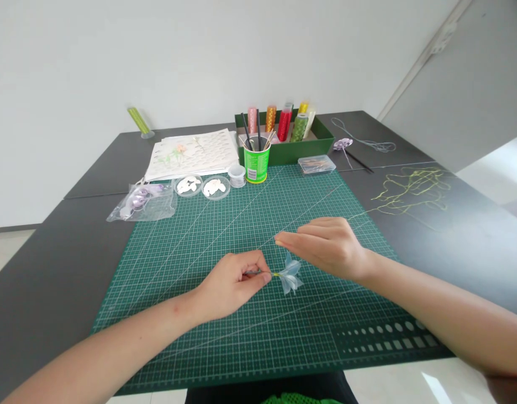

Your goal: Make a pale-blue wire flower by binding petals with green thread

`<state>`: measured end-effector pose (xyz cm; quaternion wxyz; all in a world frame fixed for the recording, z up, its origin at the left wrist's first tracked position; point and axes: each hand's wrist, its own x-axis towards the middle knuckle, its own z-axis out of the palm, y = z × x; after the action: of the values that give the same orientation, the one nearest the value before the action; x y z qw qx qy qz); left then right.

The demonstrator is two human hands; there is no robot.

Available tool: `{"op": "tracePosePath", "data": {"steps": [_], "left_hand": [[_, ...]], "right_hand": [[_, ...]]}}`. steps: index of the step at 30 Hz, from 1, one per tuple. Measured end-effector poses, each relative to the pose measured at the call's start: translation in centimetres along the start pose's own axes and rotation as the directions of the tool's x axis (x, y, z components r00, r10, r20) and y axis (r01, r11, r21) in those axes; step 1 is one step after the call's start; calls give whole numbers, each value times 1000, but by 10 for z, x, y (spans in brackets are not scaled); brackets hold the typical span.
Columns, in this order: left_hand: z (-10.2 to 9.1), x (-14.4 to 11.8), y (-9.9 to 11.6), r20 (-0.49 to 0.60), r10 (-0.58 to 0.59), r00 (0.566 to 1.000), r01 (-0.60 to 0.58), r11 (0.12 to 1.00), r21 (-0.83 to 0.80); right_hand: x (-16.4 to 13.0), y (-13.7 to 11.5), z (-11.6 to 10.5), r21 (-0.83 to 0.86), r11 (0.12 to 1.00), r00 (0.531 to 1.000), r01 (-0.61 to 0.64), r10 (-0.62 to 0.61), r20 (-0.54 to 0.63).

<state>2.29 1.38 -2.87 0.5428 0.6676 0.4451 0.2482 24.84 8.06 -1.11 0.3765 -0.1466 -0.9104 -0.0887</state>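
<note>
My left hand (237, 280) pinches the thin stem of a pale blue artificial flower (291, 275) between thumb and fingers, low over the green cutting mat (191, 241). The petals point right, and a band of yellow-green thread wraps the stem just below them. Above and to the right of the flower is my right hand (326, 245), its fingers pressed together. A strand of yellow-green thread (410, 188) runs from a loose tangle on the table to behind this hand. The thread between fingertips and flower is too fine to make out.
A green can (256, 163) holds dark sticks. Behind it, a green box (284, 152) holds several thread spools. Dishes of white pieces (215, 188), a plastic bag (144, 201), paper sheets (193, 151) and a clear case (316, 164) lie around. A purple flower (343, 144) rests at right.
</note>
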Motion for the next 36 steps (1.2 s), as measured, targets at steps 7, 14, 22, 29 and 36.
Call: {"op": "tracePosePath", "data": {"steps": [7, 14, 22, 29, 36], "left_hand": [[1, -2, 1, 19, 20, 1000, -20, 1000, -16], [2, -5, 1, 65, 38, 997, -35, 999, -37], [3, -8, 1, -38, 130, 991, -133, 985, -108], [-5, -1, 1, -351, 179, 919, -217, 973, -74], [-11, 5, 3, -512, 170, 842, -215, 976, -29]], "right_hand": [[-4, 3, 4, -6, 999, 996, -53, 53, 68], [-14, 11, 18, 290, 871, 885, -397, 280, 371], [-13, 17, 22, 390, 688, 737, -612, 318, 596], [-16, 7, 24, 223, 808, 730, -545, 327, 599], [-20, -4, 23, 220, 907, 814, -360, 190, 549]]}}
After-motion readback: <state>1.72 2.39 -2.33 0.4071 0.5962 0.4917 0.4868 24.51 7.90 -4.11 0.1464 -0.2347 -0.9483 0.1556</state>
